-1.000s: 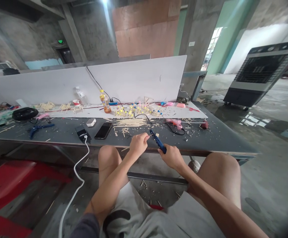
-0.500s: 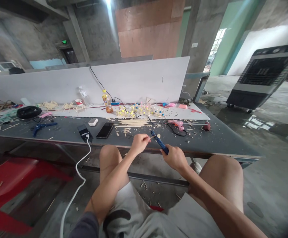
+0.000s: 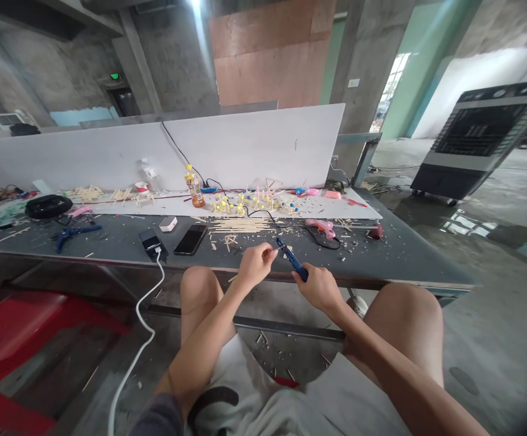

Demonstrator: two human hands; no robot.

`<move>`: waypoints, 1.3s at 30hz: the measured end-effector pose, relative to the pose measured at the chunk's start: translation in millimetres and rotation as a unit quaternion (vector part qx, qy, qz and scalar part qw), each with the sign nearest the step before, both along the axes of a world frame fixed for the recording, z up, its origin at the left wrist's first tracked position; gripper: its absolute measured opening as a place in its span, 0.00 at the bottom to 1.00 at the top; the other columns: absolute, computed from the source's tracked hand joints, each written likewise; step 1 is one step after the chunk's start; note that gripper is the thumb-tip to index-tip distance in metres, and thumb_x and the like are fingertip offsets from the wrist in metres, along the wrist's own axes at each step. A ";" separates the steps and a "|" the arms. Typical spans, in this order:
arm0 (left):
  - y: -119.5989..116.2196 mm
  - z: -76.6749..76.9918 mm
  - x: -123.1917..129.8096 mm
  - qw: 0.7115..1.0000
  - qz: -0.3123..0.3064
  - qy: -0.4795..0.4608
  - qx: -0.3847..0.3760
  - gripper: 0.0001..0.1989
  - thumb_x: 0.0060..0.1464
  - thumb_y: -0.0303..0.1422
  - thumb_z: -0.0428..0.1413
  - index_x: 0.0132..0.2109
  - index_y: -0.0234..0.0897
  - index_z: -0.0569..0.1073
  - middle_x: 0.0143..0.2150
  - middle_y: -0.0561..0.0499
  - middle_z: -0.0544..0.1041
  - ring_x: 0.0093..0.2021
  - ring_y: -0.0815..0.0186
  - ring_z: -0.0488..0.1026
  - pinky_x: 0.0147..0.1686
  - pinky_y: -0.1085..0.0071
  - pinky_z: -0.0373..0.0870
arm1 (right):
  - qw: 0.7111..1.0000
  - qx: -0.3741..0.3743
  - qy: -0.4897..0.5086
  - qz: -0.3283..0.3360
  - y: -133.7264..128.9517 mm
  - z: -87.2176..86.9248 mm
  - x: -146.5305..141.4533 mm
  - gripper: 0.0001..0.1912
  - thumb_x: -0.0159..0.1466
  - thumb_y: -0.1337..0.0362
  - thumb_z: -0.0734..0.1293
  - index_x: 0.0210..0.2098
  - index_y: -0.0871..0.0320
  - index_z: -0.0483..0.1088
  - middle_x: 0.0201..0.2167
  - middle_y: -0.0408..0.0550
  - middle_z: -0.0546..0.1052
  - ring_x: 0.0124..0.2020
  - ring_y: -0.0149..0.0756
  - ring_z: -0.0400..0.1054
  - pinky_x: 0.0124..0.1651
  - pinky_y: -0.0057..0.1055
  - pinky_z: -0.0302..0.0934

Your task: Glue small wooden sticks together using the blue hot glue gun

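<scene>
My right hand (image 3: 321,287) is wrapped round the handles of blue pliers (image 3: 293,259), whose jaws point up and left over the front edge of the table. Just left of those jaws, my left hand (image 3: 258,264) is closed in a pinch on a thin wooden stick, and only a small bit of it shows at the fingertips. Whether the stick touches the jaws I cannot tell. Behind the pliers lie a few short cut stick pieces (image 3: 288,249). Farther back is a row of long wooden sticks (image 3: 240,225).
Stick models with yellow and blue balls (image 3: 254,203) stand on a white board. A pink glue gun (image 3: 321,227) lies to the right, a phone (image 3: 190,240) and a cabled black device (image 3: 152,243) to the left. A drink bottle (image 3: 195,188) stands behind; a red stool (image 3: 31,333) is at my left.
My left fingers have shifted slightly and less of the stick shows between them and the pliers. My right hand keeps its grip. The whole view has moved a little.
</scene>
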State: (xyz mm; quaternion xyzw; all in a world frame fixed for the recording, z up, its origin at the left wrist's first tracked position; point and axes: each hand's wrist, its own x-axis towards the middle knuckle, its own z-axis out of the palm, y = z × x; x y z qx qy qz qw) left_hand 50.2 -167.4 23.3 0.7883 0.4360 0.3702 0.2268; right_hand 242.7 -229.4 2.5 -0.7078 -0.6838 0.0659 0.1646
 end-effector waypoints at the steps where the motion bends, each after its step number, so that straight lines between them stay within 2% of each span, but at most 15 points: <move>1: -1.2 -0.4 2.5 0.997 0.022 0.038 0.058 0.14 0.64 0.37 0.49 0.33 0.36 0.73 0.27 0.48 0.73 0.27 0.67 0.67 0.29 0.72 0.56 | 1.000 -0.002 0.009 -0.002 0.4 0.0 0.0 0.15 0.67 0.54 0.61 0.37 0.58 0.74 0.31 0.54 0.79 0.33 0.42 0.74 0.32 0.30 0.52; 3: -2.7 -0.7 6.1 0.987 0.046 0.096 0.117 0.13 0.64 0.33 0.48 0.34 0.36 0.74 0.29 0.47 0.76 0.28 0.65 0.69 0.30 0.71 0.56 | 1.000 -0.001 0.021 0.001 0.7 -0.4 -0.4 0.15 0.67 0.54 0.61 0.37 0.58 0.74 0.31 0.53 0.79 0.33 0.42 0.74 0.32 0.30 0.53; 6: -2.4 0.4 6.9 0.986 0.043 0.111 0.112 0.15 0.65 0.31 0.47 0.32 0.36 0.74 0.27 0.47 0.76 0.27 0.64 0.70 0.29 0.71 0.56 | 1.000 0.005 0.021 0.006 0.2 -0.6 -0.9 0.15 0.67 0.55 0.61 0.37 0.58 0.74 0.30 0.53 0.79 0.32 0.42 0.73 0.32 0.30 0.52; 11: -0.5 3.2 3.2 0.999 0.010 0.032 0.027 0.16 0.62 0.32 0.48 0.29 0.34 0.74 0.21 0.52 0.70 0.21 0.69 0.63 0.26 0.73 0.53 | 1.000 0.012 -0.011 0.013 -1.2 0.6 0.1 0.14 0.67 0.55 0.61 0.38 0.57 0.73 0.31 0.53 0.79 0.31 0.41 0.73 0.31 0.31 0.50; 15: -3.1 5.2 5.1 0.998 -0.025 -0.021 -0.058 0.16 0.61 0.35 0.48 0.29 0.33 0.73 0.19 0.55 0.65 0.19 0.72 0.59 0.24 0.74 0.51 | 0.999 0.030 -0.030 -0.008 -1.1 -0.2 1.6 0.14 0.67 0.54 0.61 0.37 0.58 0.73 0.30 0.53 0.79 0.30 0.42 0.73 0.30 0.31 0.50; 19: -4.8 5.3 8.8 0.991 -0.048 -0.076 -0.102 0.18 0.62 0.39 0.48 0.30 0.33 0.72 0.19 0.56 0.63 0.19 0.73 0.57 0.23 0.75 0.52 | 0.999 0.038 0.020 -0.017 4.3 -2.5 3.9 0.15 0.66 0.54 0.62 0.34 0.58 0.73 0.29 0.53 0.79 0.31 0.42 0.73 0.32 0.30 0.51; 24: -4.4 3.5 8.8 0.959 -0.132 -0.177 -0.176 0.20 0.62 0.46 0.51 0.34 0.33 0.72 0.21 0.55 0.62 0.20 0.73 0.57 0.21 0.76 0.51 | 0.992 0.014 0.122 -0.024 12.8 -6.9 9.0 0.14 0.65 0.55 0.63 0.31 0.59 0.73 0.27 0.52 0.78 0.31 0.40 0.73 0.31 0.28 0.53; 29: -8.5 7.3 8.6 0.926 -0.200 -0.237 -0.215 0.21 0.61 0.48 0.53 0.40 0.31 0.74 0.26 0.52 0.68 0.19 0.75 0.58 0.20 0.76 0.53 | 0.981 0.008 0.194 -0.017 13.2 -7.6 11.7 0.15 0.64 0.55 0.63 0.28 0.59 0.72 0.25 0.50 0.77 0.27 0.37 0.71 0.30 0.27 0.54; 36: -12.0 9.1 10.2 0.896 -0.222 -0.301 -0.238 0.21 0.60 0.43 0.56 0.54 0.34 0.71 0.29 0.52 0.71 0.18 0.75 0.63 0.18 0.76 0.56 | 0.975 0.007 0.222 -0.009 11.4 -6.6 10.1 0.14 0.63 0.56 0.63 0.26 0.58 0.70 0.22 0.49 0.76 0.25 0.37 0.71 0.29 0.26 0.55; 39: -10.3 7.1 11.4 0.890 -0.210 -0.312 -0.259 0.21 0.59 0.43 0.56 0.54 0.35 0.70 0.29 0.52 0.72 0.17 0.74 0.66 0.17 0.76 0.58 | 0.968 0.001 0.250 -0.002 9.9 -5.9 8.8 0.15 0.63 0.55 0.63 0.25 0.58 0.69 0.21 0.49 0.76 0.24 0.37 0.71 0.28 0.27 0.57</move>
